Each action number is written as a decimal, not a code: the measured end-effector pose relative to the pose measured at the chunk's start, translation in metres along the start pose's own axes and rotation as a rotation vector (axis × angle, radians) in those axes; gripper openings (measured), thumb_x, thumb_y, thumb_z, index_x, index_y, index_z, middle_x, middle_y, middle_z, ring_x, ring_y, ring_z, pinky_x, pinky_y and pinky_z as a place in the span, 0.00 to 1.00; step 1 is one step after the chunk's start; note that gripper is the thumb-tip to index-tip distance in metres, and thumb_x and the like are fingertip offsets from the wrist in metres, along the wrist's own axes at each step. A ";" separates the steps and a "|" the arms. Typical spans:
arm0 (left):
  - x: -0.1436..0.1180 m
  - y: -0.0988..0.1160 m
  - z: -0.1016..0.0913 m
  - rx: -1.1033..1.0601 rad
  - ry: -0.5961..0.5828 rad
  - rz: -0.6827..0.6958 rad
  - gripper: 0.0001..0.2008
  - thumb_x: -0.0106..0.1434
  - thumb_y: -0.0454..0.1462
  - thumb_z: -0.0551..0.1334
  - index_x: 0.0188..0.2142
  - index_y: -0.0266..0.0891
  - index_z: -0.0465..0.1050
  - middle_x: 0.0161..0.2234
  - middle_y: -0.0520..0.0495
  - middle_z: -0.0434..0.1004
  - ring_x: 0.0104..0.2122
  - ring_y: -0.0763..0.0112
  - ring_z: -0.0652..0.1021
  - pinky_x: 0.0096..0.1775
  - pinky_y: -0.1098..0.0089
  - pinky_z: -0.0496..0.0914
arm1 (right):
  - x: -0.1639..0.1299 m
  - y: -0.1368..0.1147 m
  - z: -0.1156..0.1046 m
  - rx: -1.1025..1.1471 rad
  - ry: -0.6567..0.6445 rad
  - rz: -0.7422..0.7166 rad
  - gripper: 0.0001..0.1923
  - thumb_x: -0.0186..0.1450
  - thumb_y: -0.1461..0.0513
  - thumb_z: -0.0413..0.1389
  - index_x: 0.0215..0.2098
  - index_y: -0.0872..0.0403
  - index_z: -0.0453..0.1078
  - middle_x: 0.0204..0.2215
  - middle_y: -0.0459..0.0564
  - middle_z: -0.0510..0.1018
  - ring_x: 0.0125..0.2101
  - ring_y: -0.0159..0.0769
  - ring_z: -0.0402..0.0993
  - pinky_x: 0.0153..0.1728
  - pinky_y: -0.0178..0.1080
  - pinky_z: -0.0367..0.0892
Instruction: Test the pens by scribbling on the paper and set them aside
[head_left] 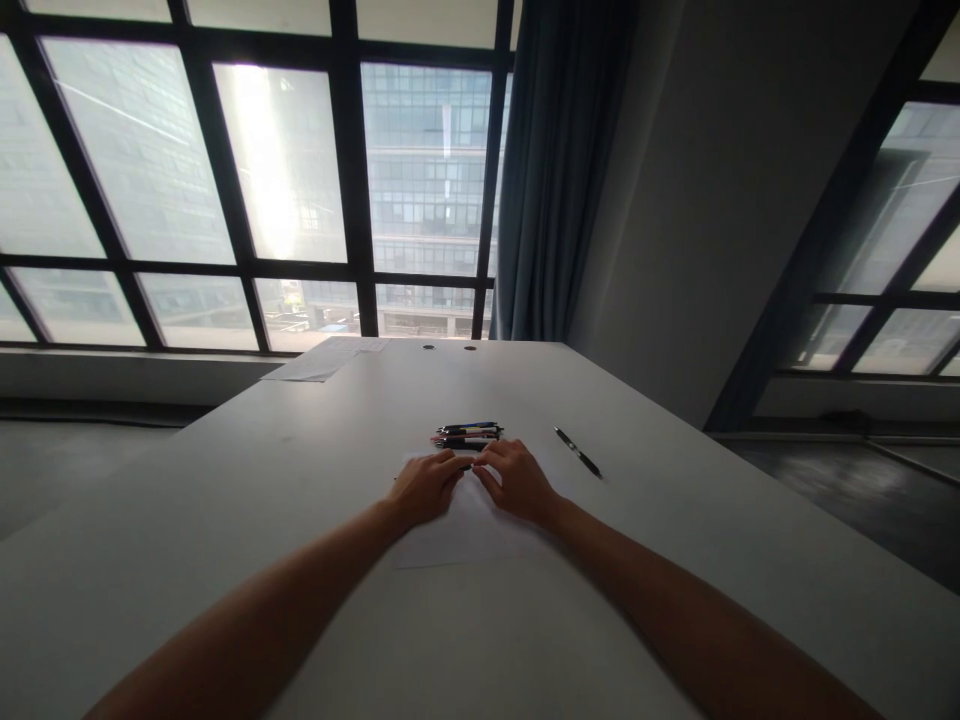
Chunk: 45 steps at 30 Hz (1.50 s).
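I am pinching a dark pen (466,466) crosswise between my left hand (424,487) and right hand (517,480), fingers closed on its ends, over the paper (465,535), just before the pen pile (466,434) on the table (300,450).

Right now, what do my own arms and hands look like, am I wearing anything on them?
Both forearms are bare, with no sleeves in view. The left hand and right hand wear no gloves. No watch, bracelet or ring shows, though the fingers are too small to be sure.
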<state>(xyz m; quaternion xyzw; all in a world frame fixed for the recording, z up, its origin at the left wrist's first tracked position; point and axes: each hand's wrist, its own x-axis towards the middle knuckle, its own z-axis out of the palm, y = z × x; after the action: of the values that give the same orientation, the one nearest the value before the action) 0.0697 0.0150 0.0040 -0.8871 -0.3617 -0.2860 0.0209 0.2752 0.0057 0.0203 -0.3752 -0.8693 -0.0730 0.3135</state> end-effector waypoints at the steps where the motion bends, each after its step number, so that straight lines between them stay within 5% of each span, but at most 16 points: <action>1: 0.000 0.000 0.000 0.003 -0.001 0.006 0.17 0.69 0.37 0.52 0.54 0.48 0.70 0.40 0.48 0.78 0.37 0.66 0.79 0.41 0.68 0.72 | -0.001 0.000 0.002 0.000 0.003 0.002 0.06 0.67 0.63 0.53 0.38 0.54 0.73 0.36 0.53 0.78 0.39 0.40 0.72 0.42 0.42 0.60; 13: 0.001 0.002 -0.001 -0.002 -0.039 -0.027 0.12 0.67 0.35 0.52 0.48 0.43 0.69 0.43 0.46 0.79 0.42 0.62 0.79 0.42 0.66 0.72 | -0.005 0.004 0.007 0.056 0.053 0.028 0.04 0.63 0.67 0.53 0.33 0.54 0.70 0.34 0.51 0.76 0.38 0.38 0.71 0.41 0.41 0.59; 22: 0.001 0.004 -0.003 0.030 -0.012 -0.010 0.09 0.67 0.41 0.54 0.43 0.41 0.68 0.34 0.48 0.78 0.35 0.63 0.78 0.38 0.66 0.70 | -0.006 0.006 0.006 0.097 0.125 0.003 0.02 0.59 0.66 0.53 0.29 0.54 0.66 0.30 0.50 0.75 0.33 0.38 0.70 0.38 0.41 0.59; 29: 0.002 0.002 -0.001 0.089 0.001 0.005 0.11 0.69 0.44 0.53 0.38 0.41 0.68 0.32 0.49 0.78 0.32 0.65 0.78 0.35 0.68 0.68 | -0.007 0.003 0.007 0.142 0.070 -0.090 0.08 0.60 0.68 0.54 0.37 0.54 0.71 0.34 0.50 0.77 0.32 0.37 0.71 0.39 0.42 0.60; 45: 0.003 0.002 0.001 0.020 -0.013 0.087 0.11 0.70 0.37 0.50 0.43 0.41 0.71 0.37 0.47 0.79 0.36 0.65 0.79 0.39 0.68 0.69 | -0.007 0.003 0.009 0.132 0.107 -0.081 0.08 0.58 0.69 0.54 0.33 0.54 0.73 0.28 0.49 0.77 0.30 0.37 0.70 0.36 0.41 0.60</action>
<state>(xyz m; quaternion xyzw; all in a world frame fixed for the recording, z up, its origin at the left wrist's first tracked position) 0.0734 0.0152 0.0047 -0.9036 -0.3257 -0.2755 0.0401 0.2769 0.0063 0.0088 -0.3140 -0.8686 -0.0482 0.3804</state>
